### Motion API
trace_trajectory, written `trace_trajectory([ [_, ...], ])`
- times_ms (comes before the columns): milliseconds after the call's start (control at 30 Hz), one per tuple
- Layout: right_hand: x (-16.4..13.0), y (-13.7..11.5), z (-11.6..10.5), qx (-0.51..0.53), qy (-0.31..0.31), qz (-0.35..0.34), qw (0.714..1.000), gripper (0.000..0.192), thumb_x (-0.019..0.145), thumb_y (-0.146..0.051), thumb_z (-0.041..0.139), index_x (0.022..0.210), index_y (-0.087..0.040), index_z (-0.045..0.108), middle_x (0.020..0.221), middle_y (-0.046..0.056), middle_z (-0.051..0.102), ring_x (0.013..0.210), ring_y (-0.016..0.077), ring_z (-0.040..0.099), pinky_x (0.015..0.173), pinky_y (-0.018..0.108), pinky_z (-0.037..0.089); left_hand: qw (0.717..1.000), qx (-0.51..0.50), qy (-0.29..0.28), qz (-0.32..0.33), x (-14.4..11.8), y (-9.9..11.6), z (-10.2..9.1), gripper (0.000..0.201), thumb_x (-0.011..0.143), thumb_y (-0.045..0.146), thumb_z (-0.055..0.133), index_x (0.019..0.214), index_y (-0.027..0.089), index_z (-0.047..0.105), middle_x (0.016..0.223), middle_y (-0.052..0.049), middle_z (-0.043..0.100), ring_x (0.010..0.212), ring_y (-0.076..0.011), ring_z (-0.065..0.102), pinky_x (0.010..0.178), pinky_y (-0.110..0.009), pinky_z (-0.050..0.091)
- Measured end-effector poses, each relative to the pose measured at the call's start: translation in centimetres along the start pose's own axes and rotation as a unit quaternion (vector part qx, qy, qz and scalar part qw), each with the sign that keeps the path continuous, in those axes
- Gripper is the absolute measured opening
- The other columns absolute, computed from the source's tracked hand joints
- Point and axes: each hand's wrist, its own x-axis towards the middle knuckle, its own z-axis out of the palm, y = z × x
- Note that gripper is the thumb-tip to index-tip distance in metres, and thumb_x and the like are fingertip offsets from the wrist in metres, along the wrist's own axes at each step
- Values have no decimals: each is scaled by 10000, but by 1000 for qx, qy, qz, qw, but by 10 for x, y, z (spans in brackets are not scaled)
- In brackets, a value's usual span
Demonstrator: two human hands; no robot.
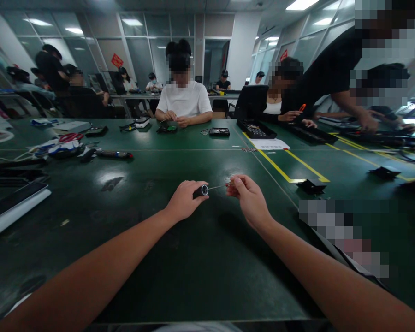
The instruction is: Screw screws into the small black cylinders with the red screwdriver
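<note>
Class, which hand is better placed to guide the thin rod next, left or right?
Probably the right hand: its fingers pinch one end of the thin rod, while the left hand grips the black cylinder.

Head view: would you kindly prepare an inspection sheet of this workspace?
Surface: green tabletop, dark marks, yellow strips at right.
Job's things: short black cylinder with pale-ringed end; thin metallic-looking rod extending rightward from it.
Clutter: white-sided device with dark top, left; white printed paper, right.
Hands: left hand grips the cylinder; right hand pinches near the rod's far end, details too small to tell.
Cables: thin pale cable, far left.
Surroundings: seated person in white shirt opposite; other people around.
</note>
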Motion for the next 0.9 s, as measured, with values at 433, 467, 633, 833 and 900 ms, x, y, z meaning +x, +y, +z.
trace_trajectory([
  [433,-5,-12,-1,-156,-4,-52,986,335,946,-510,502,969,-217,664,697,7,619,604,166,561,609,320,453,1000,10,-21,10,0,0,1,357,906,323,671,1256,258,639,1067,-48,680,1032,-247,591,932,-423,479],
  [467,-6,-13,-1,-156,-5,-55,986,303,935,-476,517,1009,-219,658,740,14,638,643,175,580,632,326,462,1000,8,-18,7,0,0,1,357,907,323,670,1256,258,637,1072,-47,680,1033,-246,591,925,-420,480],
  [633,-7,-17,0,-167,-32,-41,985,338,948,-487,461,971,-222,669,678,3,583,637,186,567,627,334,458,1000,8,-7,-6,-1,-2,1,366,916,333,662,1274,266,629,1076,-40,679,1021,-246,590,894,-413,484],
  [833,-6,-14,-1,-172,-27,-47,984,285,922,-446,510,1086,-239,618,838,25,643,712,195,595,668,344,493,1000,-2,2,-7,-1,-1,0,351,912,322,672,1255,256,637,1050,-33,680,1001,-240,593,892,-405,480],
  [900,-5,-12,0,-135,-27,-46,989,256,896,-427,548,1065,-241,594,892,28,647,775,198,611,717,349,509,1000,-1,7,-13,-1,-1,0,360,909,316,676,1262,258,634,1054,-33,681,1004,-241,594,901,-407,479],
])
